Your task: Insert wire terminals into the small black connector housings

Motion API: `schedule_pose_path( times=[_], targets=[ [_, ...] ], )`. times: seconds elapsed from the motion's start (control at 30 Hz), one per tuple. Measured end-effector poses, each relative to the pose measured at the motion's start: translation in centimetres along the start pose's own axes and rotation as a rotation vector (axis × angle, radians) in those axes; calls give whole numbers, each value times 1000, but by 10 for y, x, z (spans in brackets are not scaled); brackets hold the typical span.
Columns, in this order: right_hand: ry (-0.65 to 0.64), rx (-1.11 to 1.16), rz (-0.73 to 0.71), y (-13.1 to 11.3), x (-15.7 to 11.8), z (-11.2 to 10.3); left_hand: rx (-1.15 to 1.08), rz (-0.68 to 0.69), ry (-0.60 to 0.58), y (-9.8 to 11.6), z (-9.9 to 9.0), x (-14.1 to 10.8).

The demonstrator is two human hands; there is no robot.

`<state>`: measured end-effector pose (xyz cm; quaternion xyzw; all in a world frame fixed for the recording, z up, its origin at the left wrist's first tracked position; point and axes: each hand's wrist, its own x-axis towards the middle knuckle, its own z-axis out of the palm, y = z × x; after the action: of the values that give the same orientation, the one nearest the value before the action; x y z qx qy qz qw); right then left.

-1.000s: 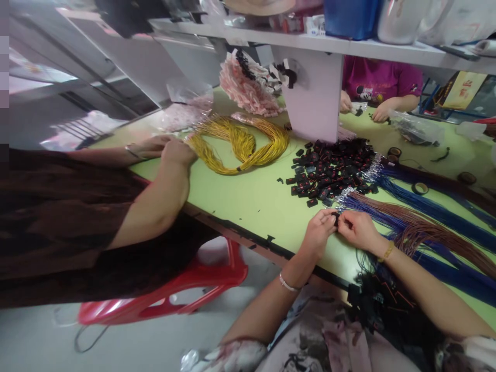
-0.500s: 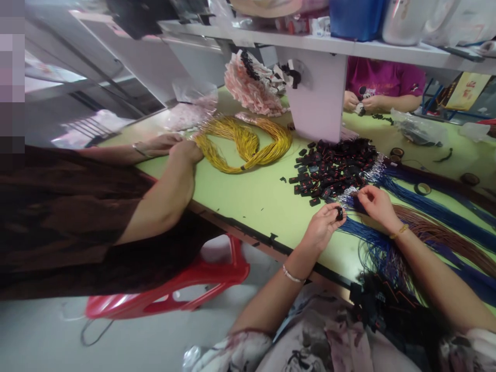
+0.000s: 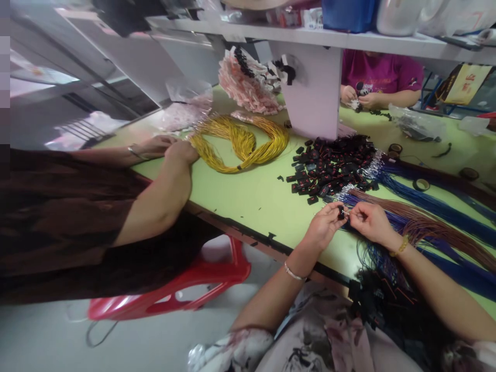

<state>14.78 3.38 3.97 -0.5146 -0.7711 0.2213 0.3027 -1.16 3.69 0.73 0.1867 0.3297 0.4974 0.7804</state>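
Observation:
Between the fingertips of my left hand is a small black connector, held over the table's near edge. My right hand is pinched close beside it, with a thin wire end at its fingertips that meets the connector's right side. Just beyond both hands lie a brown wire bundle with silvery ends and a heap of black connectors. Blue wires stretch off to the right. Below my right forearm, more black connectors with wires rest at my lap.
Yellow wire bundles lie at the table's middle left, beside a co-worker's arms. A red stool stands below. A white upright panel carries a shelf. Tape rolls sit at right; another person works across.
My right hand has moved from the silvery wire ends down and in toward the connector in my left hand, now with a wire end. The view has shifted slightly.

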Motion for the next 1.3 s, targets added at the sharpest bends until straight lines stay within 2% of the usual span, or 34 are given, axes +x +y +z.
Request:
schedule_pose_path(
  times=[0.3, 0.57, 1.0, 1.3],
  targets=[
    [64, -81, -22, -2, -1, 5, 25, 6, 1, -3, -1, 2],
    [64, -154, -60, -2, -3, 7, 51, 21, 0, -5, -3, 2],
    [84, -224, -231, 4, -6, 11, 78, 7, 46, -6, -6, 5],
    [34, -270, -326, 12, -7, 13, 105, -19, 69, -8, -5, 4]
  ],
)
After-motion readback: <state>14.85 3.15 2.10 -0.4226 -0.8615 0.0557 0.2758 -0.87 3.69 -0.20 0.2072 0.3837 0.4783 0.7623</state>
